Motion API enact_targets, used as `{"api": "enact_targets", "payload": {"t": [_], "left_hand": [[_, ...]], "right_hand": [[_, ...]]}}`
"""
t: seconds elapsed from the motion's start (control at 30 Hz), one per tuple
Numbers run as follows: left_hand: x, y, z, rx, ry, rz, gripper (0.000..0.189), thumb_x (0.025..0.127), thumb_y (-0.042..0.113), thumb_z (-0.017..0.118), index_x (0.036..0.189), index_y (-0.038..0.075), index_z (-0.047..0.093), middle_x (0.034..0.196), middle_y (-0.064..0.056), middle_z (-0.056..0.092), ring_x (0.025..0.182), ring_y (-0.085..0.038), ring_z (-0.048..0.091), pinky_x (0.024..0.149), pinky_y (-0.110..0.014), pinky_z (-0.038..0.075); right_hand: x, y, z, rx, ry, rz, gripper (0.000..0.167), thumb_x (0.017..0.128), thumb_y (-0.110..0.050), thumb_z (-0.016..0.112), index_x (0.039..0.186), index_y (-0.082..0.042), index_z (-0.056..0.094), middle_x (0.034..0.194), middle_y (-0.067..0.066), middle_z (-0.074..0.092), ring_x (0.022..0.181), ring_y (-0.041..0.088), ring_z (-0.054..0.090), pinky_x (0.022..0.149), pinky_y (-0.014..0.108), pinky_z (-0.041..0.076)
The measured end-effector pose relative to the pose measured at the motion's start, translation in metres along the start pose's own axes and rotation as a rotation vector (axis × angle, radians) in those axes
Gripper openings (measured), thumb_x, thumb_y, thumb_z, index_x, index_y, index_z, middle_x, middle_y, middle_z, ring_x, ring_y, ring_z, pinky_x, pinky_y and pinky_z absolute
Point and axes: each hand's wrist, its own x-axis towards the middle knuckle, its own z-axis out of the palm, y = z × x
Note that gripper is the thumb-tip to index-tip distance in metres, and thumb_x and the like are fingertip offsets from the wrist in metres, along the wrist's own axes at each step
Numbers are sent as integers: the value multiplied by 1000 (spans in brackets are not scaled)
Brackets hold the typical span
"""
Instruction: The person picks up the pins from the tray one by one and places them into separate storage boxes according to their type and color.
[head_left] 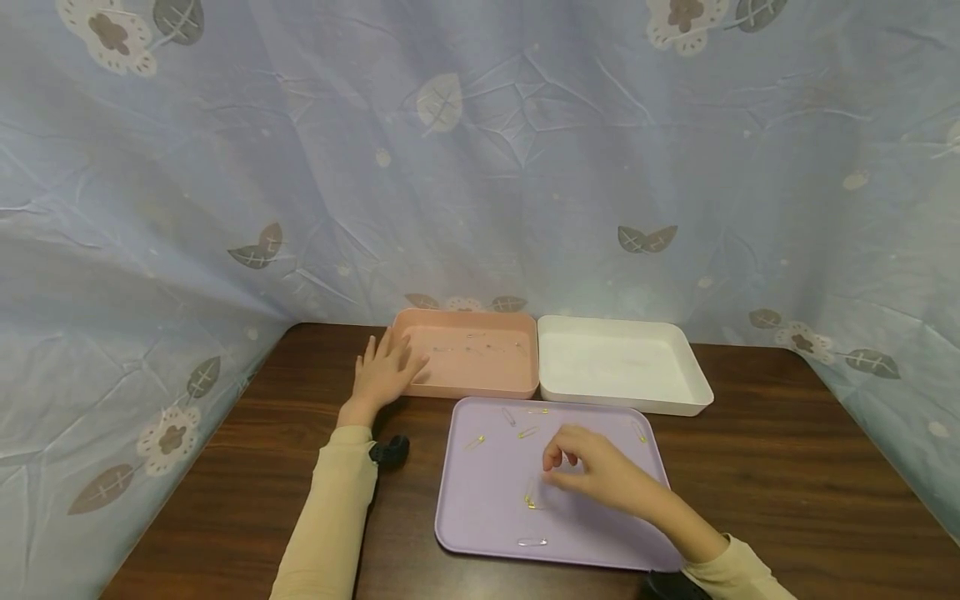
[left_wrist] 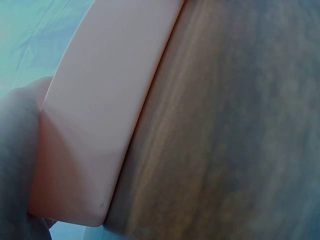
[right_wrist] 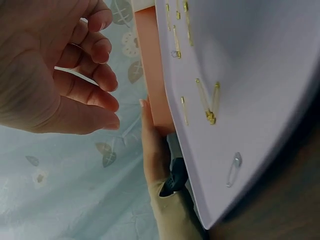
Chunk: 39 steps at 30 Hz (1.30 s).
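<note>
My left hand [head_left: 381,375] lies spread over the left end of the pink tray [head_left: 465,383], fingers fairly straight. In the left wrist view, part of that hand [left_wrist: 17,155] is against the pink tray's end wall [left_wrist: 100,115]. Several silver safety pins [head_left: 442,349] lie inside this tray. Above the lavender tray [head_left: 480,517], my right hand [head_left: 592,468] hovers with loosely curved fingers and nothing between them. Gold safety pins [head_left: 528,432] are scattered on the lavender tray, two of them close together [right_wrist: 210,117]. A silver safety pin [head_left: 532,542] lies near its front edge.
A white tray [head_left: 622,400] stands right of the pink one, side by side at the back. All three trays sit on a dark wooden table [head_left: 787,467]. A patterned blue curtain [head_left: 487,167] hangs close behind and around the table.
</note>
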Motion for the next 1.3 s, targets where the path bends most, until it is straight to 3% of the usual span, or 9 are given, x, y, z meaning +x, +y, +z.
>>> {"api": "enact_targets", "payload": {"t": [0.17,0.43,0.6,0.97,1.3], "left_hand": [[0,1,1,-5,-3,0,76,95,64,39,155,19,26,164,-17,6,149,-48,-1,112,-74,6],[0,0,0,-3,-14,-3,78,95,67,37,156,20,23,165,-15,3,149,-47,-3,112,-73,5],[0,-3,-2,2,-18,1,78,95,67,36,156,21,22,165,-15,3,149,-48,-2,113,-73,4],[1,-1,-1,-7,-19,0,78,95,67,36,156,21,23,165,-15,3,150,-47,-3,113,-73,4],[0,1,-2,-9,-14,-6,75,96,63,39,156,20,24,165,-16,5,149,-48,0,112,-73,6]], "right_hand": [[-10,1,5,23,-22,-34,18,82,-17,77,86,-23,60,83,-9,55,77,16,52,69,24,43],[-15,4,19,-61,-141,-123,13,82,-22,76,90,-21,66,91,-14,57,89,0,49,81,22,45],[-14,0,24,-88,-197,-140,13,81,-23,76,89,-22,67,92,-14,56,91,-2,50,83,22,45],[-17,-4,31,-181,-264,-169,16,78,-28,77,85,-25,63,88,-17,52,87,-3,40,78,17,41],[-17,-4,35,-195,-260,-184,14,79,-24,75,81,-26,61,84,-16,51,84,-3,40,77,15,39]]}}
